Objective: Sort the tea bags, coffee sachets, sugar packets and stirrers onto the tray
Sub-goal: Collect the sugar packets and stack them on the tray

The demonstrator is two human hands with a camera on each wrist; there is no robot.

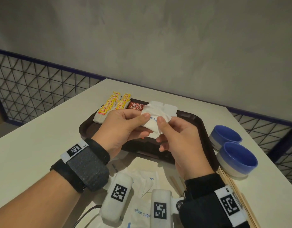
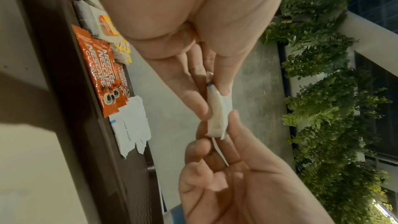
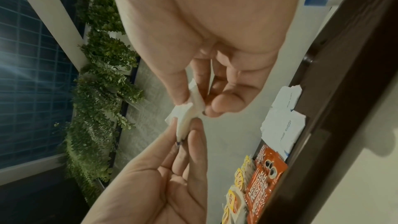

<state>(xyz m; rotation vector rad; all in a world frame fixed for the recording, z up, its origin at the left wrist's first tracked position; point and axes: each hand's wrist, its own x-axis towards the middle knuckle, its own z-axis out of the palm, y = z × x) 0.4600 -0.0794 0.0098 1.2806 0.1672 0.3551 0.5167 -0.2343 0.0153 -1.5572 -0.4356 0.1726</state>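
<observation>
White sugar packet [image 1: 151,123], crumpled, blue lettering, held above the dark tray [image 1: 197,122], left hand [image 1: 123,127] pinching its left edge, right hand [image 1: 178,139] pinching its right edge, fingers curled.

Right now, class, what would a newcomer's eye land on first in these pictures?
First, the two hands, left hand and right hand, pinching white sugar packets together above the dark tray. Next, yellow tea bags and red coffee sachets along the tray's far edge, then two blue bowls to its right.
</observation>
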